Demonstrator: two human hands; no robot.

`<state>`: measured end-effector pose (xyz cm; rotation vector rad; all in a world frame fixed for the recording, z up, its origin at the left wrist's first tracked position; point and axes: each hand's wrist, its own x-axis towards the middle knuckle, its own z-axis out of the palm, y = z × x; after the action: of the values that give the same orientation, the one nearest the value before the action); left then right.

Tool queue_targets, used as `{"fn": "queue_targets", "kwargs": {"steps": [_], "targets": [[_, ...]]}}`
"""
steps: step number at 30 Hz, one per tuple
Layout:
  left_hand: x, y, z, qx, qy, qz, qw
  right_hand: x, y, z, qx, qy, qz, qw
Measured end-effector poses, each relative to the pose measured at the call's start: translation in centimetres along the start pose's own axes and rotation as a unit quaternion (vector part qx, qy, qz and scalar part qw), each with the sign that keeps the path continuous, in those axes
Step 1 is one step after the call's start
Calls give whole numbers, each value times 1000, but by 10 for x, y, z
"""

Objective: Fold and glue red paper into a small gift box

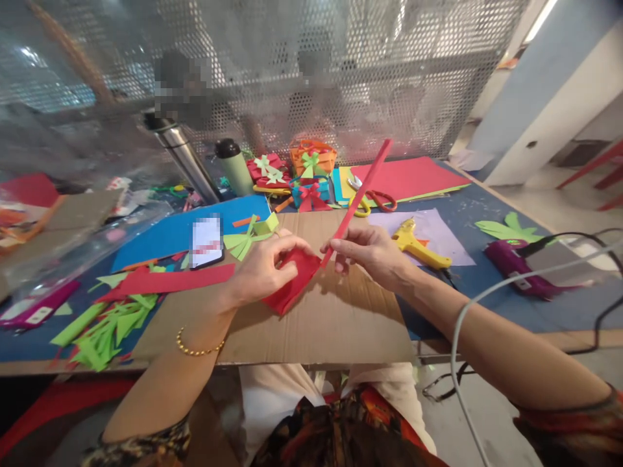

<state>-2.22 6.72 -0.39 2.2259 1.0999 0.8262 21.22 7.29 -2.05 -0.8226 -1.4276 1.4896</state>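
My left hand (272,263) is closed on a small red paper box (294,288), its fingers and thumb gripping the side wall above the cardboard sheet (321,334). Between the thumb and fingers of my right hand (363,253) is a narrow red paper strip (365,188). It slants up and away to the right, and its lower end meets or nearly meets the box's right corner. Whether the two touch there I cannot tell. Just right of my right hand, a yellow glue gun (421,246) lies on lilac paper (448,237).
Green paper scraps (111,331) and a phone (206,240) lie to the left. Finished paper boxes (311,191), scissors (379,200), a steel flask (187,159) and a green bottle (234,168) stand behind. A purple power strip (518,266) with cables is on the right.
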Motion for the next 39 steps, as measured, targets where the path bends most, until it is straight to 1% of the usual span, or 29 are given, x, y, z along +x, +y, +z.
{"fn": "queue_targets", "kwargs": {"steps": [3,5,7,11,15,18,21,25,27,28,31,33,36,38,39], "targets": [[0,2,2,-48,-36,-9,998,2,4,1,1,53,-18,998],[-1,5,4,-80,-57,-25,995,2,5,1,3,56,-17,998],[-1,7,6,-91,-64,-41,993,2,5,2,5,48,-14,999],[-2,8,10,-98,-55,-56,992,1,3,3,0,33,-5,999],[-2,8,13,-77,-28,-41,996,0,2,3,6,42,-12,999],[-3,6,14,-77,-20,-40,996,-1,1,3,13,46,-15,999],[-3,4,15,-115,-17,-52,992,-1,1,3,10,48,-13,999],[-2,7,15,-170,-26,-90,981,-1,1,3,9,41,-11,999],[-3,11,15,-204,-49,-139,968,-1,1,3,12,41,-24,999],[-4,13,16,-227,-61,-171,957,-1,1,4,11,44,-32,998],[-6,20,22,-305,-81,-254,914,-3,2,7,-1,59,-45,997],[-6,23,26,-347,-70,-280,892,-5,3,10,-17,72,-43,996],[-5,24,28,-382,-36,-300,874,-8,3,12,-39,75,-42,996],[-4,23,26,-399,-26,-311,862,-8,3,11,-30,52,-48,997],[-3,22,25,-415,-28,-317,853,-8,2,10,-17,31,-52,998]]}}
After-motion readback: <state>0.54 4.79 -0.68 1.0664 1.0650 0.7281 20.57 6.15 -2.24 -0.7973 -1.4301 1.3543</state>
